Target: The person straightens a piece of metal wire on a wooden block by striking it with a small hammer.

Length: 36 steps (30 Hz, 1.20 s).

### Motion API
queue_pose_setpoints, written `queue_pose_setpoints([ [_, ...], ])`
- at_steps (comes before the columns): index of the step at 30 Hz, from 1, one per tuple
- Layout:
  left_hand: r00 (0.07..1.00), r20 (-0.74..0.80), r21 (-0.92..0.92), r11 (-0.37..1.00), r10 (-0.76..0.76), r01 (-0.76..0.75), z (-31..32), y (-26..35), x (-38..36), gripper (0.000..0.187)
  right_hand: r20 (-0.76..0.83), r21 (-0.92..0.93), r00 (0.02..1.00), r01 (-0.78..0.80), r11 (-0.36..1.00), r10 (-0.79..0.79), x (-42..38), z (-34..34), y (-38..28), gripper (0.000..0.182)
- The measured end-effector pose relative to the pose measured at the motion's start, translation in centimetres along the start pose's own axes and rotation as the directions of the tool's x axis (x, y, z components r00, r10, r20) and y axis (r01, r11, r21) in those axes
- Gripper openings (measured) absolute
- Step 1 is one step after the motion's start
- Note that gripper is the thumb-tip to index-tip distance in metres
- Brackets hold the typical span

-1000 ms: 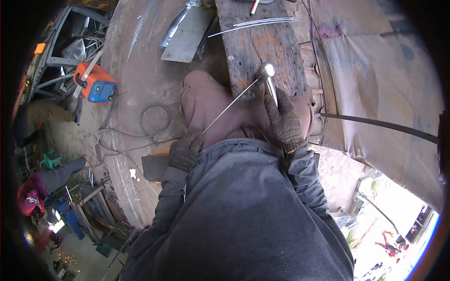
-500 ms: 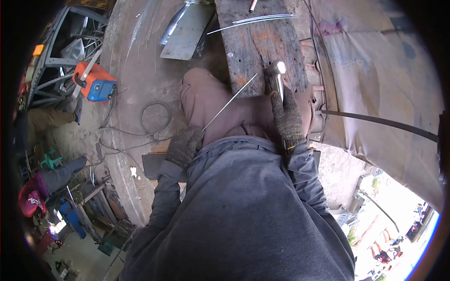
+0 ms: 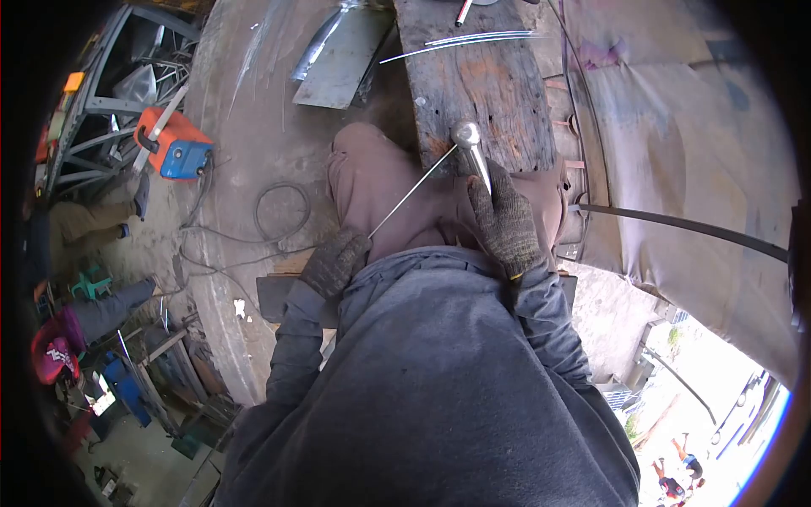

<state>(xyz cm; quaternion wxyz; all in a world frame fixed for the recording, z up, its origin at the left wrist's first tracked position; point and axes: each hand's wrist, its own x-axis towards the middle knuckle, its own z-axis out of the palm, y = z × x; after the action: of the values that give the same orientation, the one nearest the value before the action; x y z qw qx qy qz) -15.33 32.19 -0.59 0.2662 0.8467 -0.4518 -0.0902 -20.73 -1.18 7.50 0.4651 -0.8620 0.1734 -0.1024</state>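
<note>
My left hand (image 3: 336, 260), in a dark knitted glove, is closed on the lower end of a thin metal rod (image 3: 412, 190). The rod slants up and right across my lap. My right hand (image 3: 505, 218), gloved too, grips a shiny metal tool with a round head (image 3: 466, 133) and a tapering shaft. The rod's far tip meets or lies just beside that round head, over the near edge of a worn wooden plank (image 3: 498, 93). Several thin rods (image 3: 473, 39) lie across the plank farther up, near a red and white marker (image 3: 464, 12).
An orange and blue machine (image 3: 176, 145) stands at left, its cable (image 3: 283, 211) looped on the floor. Metal sheets (image 3: 342, 72) lie left of the plank. A dark strap (image 3: 684, 219) crosses the hanging cloth (image 3: 667, 160) at right. A person in red (image 3: 55, 355) is at far left.
My right hand has turned and shifted left, bringing the tool's round head left and slightly down, to the rod's tip. The rod has moved only slightly.
</note>
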Motion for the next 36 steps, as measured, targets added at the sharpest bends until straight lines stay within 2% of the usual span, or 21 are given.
queue_pose_setpoints([
  [1, 1.000, 0.014, -0.035, 0.999, 0.006, -0.006, -0.3, 0.1, 0.3, 0.034, 0.068, -0.026, 0.994, -0.084, 0.996, 0.086, 0.2, -0.1, -0.5, 0.042],
  [3, 1.000, 0.028, -0.072, 0.997, 0.007, -0.005, -0.7, 0.3, 0.7, 0.034, 0.082, 0.007, 0.992, -0.092, 0.996, 0.091, 0.1, -1.0, -2.0, 0.042],
  [5, 0.914, 0.318, -0.191, 0.927, -0.252, 0.322, -2.0, 1.5, 2.1, 0.032, 0.125, 0.082, 0.977, -0.187, 0.979, 0.176, -0.2, -1.1, -2.2, 0.042],
  [6, 0.915, 0.318, -0.193, 0.928, -0.250, 0.320, -1.4, 0.9, 1.6, 0.032, 0.123, 0.080, 0.977, -0.187, 0.979, 0.176, -0.3, -0.9, -1.2, 0.042],
  [8, 0.998, 0.044, -0.069, 0.996, 0.054, -0.050, 0.2, -0.9, 0.4, 0.035, 0.145, 0.026, 0.989, -0.043, 0.999, 0.039, -0.4, -0.1, 0.8, 0.041],
  [11, 0.989, 0.045, -0.008, 0.990, 0.140, -0.140, 0.4, -2.0, 0.0, 0.038, 0.083, 0.074, 0.985, -0.159, 0.985, 0.152, -0.4, -1.0, -1.3, 0.040],
  [12, 0.989, 0.049, -0.011, 0.990, 0.138, -0.137, 0.6, -2.0, -0.3, 0.038, 0.086, 0.074, 0.984, -0.164, 0.984, 0.157, -0.9, -0.4, -0.1, 0.040],
  [14, 0.997, 0.052, -0.085, 0.995, 0.057, -0.053, 0.5, -1.6, -0.4, 0.043, -0.142, 0.314, 0.990, 0.023, 0.949, 0.023, -1.8, 1.1, 3.3, 0.032],
  [15, 0.997, 0.053, -0.084, 0.995, 0.056, -0.052, 0.3, -1.4, -0.3, 0.043, -0.141, 0.316, 0.990, 0.023, 0.949, 0.023, -1.7, 1.0, 4.6, 0.032],
  [17, 0.979, 0.181, -0.174, 0.977, -0.095, 0.127, -0.6, -0.4, 0.3, 0.046, -0.050, 0.151, 0.993, -0.096, 0.984, 0.105, -0.3, 0.4, 5.2, 0.031],
  [18, 0.979, 0.181, -0.171, 0.978, -0.090, 0.122, -0.3, -1.0, 0.0, 0.046, -0.051, 0.076, 0.987, -0.151, 0.986, 0.155, 0.3, 0.2, 5.3, 0.030],
  [19, 0.990, 0.143, -0.143, 0.989, -0.014, 0.035, 0.0, -1.6, -0.2, 0.049, -0.056, 0.078, 0.986, -0.150, 0.986, 0.154, 0.7, -0.4, 4.6, 0.030],
  [20, 0.992, 0.110, -0.113, 0.992, 0.063, -0.050, 0.4, -2.1, -0.5, 0.052, 0.007, 0.068, 0.971, -0.239, 0.969, 0.239, 0.9, -1.0, 3.9, 0.032],
  [21, 0.992, 0.112, -0.113, 0.992, 0.066, -0.053, 0.7, -2.5, -0.9, 0.052, 0.069, 0.052, 0.944, -0.326, 0.944, 0.323, 0.9, -1.3, 3.6, 0.035],
  [22, 0.990, 0.104, -0.083, 0.993, 0.094, -0.086, 0.5, -2.4, -0.8, 0.052, 0.066, 0.054, 0.944, -0.328, 0.943, 0.324, 0.8, -1.3, 3.5, 0.035],
  [25, 0.988, 0.110, -0.068, 0.992, 0.109, -0.102, 0.3, -2.9, -0.7, 0.054, 0.048, 0.045, 0.956, -0.293, 0.955, 0.291, 0.6, -0.9, 3.1, 0.035],
  [27, 0.988, 0.126, -0.086, 0.993, 0.089, -0.079, 0.9, -3.3, -1.2, 0.055, -0.020, 0.224, 0.994, -0.105, 0.969, 0.112, 0.0, -0.4, 2.4, 0.034],
  [31, 0.987, 0.122, -0.063, 0.993, 0.107, -0.099, 1.2, -4.2, -1.2, 0.058, 0.038, 0.191, 0.995, -0.096, 0.977, 0.090, 0.0, -0.7, -1.0, 0.035],
  [33, 0.983, 0.129, -0.072, 0.990, 0.127, -0.118, 1.4, -4.2, -1.3, 0.059, 0.193, -0.045, 0.964, -0.177, 0.983, 0.182, 0.6, -0.7, -1.4, 0.035],
  [34, 0.985, 0.125, -0.062, 0.992, 0.121, -0.114, 1.2, -4.0, -1.4, 0.052, 0.124, 0.091, 0.990, -0.082, 0.992, 0.070, 0.6, -0.2, -1.3, 0.035],
  [36, 0.988, 0.114, -0.051, 0.994, 0.106, -0.101, 1.1, -3.8, -1.2, 0.045, 0.120, 0.097, 0.989, -0.097, 0.991, 0.085, 0.4, -0.4, -1.4, 0.035],
])
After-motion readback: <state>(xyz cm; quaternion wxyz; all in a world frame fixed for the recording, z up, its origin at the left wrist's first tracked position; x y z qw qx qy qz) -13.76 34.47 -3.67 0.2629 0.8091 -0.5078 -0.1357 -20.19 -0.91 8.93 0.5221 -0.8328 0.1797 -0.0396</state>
